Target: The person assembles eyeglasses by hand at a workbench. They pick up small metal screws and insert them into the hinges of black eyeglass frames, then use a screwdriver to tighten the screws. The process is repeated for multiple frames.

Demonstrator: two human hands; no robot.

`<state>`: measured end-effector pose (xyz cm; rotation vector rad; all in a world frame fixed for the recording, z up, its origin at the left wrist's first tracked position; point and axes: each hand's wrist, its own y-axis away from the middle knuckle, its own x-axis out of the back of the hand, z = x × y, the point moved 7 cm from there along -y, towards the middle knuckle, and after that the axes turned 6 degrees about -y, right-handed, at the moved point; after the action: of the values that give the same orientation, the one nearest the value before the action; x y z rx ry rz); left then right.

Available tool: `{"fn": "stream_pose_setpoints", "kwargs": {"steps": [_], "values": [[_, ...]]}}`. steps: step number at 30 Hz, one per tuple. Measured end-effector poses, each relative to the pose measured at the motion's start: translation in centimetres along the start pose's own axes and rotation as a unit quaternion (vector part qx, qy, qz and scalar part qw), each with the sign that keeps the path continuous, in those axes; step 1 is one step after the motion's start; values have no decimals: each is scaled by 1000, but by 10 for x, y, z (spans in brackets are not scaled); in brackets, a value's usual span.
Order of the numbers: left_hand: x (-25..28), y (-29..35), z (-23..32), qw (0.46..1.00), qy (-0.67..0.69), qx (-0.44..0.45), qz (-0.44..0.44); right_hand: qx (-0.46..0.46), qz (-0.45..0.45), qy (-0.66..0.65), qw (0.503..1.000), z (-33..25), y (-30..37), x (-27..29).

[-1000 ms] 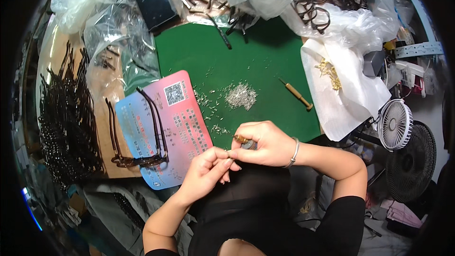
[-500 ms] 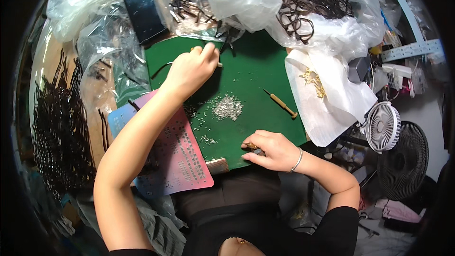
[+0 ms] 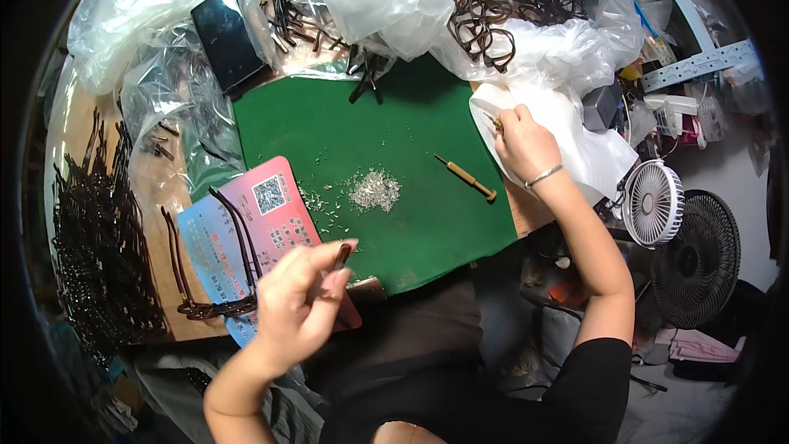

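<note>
My left hand [image 3: 297, 296] is raised over the near edge of the pink-and-blue printed card [image 3: 275, 181], thumb and fingers pinched on a short dark brown piece [image 3: 342, 257]. Beside that hand, dark brown eyeglasses [image 3: 215, 310] lie on the card, their temples pointing away from me. Far to the right, my right hand [image 3: 526, 146] reaches down onto a white sheet [image 3: 567, 189]. Its fingers are closed at small gold metal parts [image 3: 494, 121], most of them covered by the hand. Whether it grips one is hidden.
Tiny silver screws [image 3: 376, 191] lie heaped on the green mat [image 3: 419, 230], with a brass-handled screwdriver [image 3: 471, 180] to their right. Dark temples [image 3: 107, 255] are piled at left. Glasses frames [image 3: 485, 33] fill plastic bags behind. A black phone [image 3: 228, 37] and white fan [image 3: 655, 203] stand by.
My left hand has come back from the mat's far side to the near edge. My right hand has gone from the near edge out to the white sheet. The view has shifted slightly.
</note>
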<state>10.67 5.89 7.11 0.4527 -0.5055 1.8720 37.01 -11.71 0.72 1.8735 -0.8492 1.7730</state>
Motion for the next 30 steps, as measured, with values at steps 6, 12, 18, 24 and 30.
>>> {"fn": "stream_pose_setpoints", "kwargs": {"steps": [6,12,18,24,30], "values": [[-32,44,-35,956,228,183,-19,-42,-109,-84,990,22,-10,-7],[-37,51,-46,910,328,252,-37,-72,-19,26,997,11,14,-15],[-38,63,-46,930,285,230,-32,7,15,-26,1000,-31,17,32],[-55,64,-37,953,241,171,-73,116,-359,-479,793,-182,61,27],[-51,59,-31,967,208,128,-66,-75,-469,-610,635,-182,67,-7]]}}
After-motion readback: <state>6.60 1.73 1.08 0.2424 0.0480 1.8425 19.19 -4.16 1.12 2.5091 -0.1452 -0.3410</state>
